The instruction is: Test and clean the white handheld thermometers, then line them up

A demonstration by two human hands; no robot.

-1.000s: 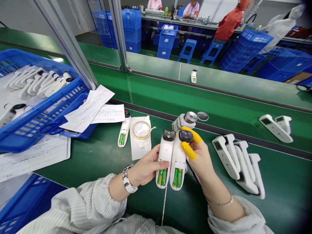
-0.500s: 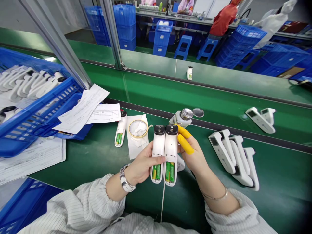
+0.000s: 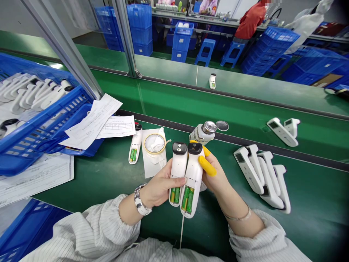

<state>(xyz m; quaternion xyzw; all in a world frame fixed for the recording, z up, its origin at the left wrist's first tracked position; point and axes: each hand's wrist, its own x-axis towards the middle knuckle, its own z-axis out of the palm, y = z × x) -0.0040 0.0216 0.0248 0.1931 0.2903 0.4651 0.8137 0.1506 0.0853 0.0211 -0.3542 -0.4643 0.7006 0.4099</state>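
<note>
Two white handheld thermometers stand side by side in front of me, backs open, green batteries showing at the bottom. My left hand (image 3: 159, 187) grips the left thermometer (image 3: 176, 171). My right hand (image 3: 214, 174), with yellow finger cots on two fingers, holds the right thermometer (image 3: 193, 178), which sits slightly lower and tilted. Just behind them a small bottle (image 3: 203, 133) with a flipped-open metal cap stands on the green belt (image 3: 109, 178).
A third open thermometer (image 3: 134, 147) and a tape roll (image 3: 154, 143) on white paper lie to the left. Blue baskets (image 3: 40, 127) with white casings and paper sheets (image 3: 95, 122) fill the left. Several finished thermometers (image 3: 261, 176) lie to the right, more (image 3: 283, 130) on the far belt. People work in the background.
The right thermometer has slid down and tilted a little in my right hand. The thermometers on the far belt have drifted left.
</note>
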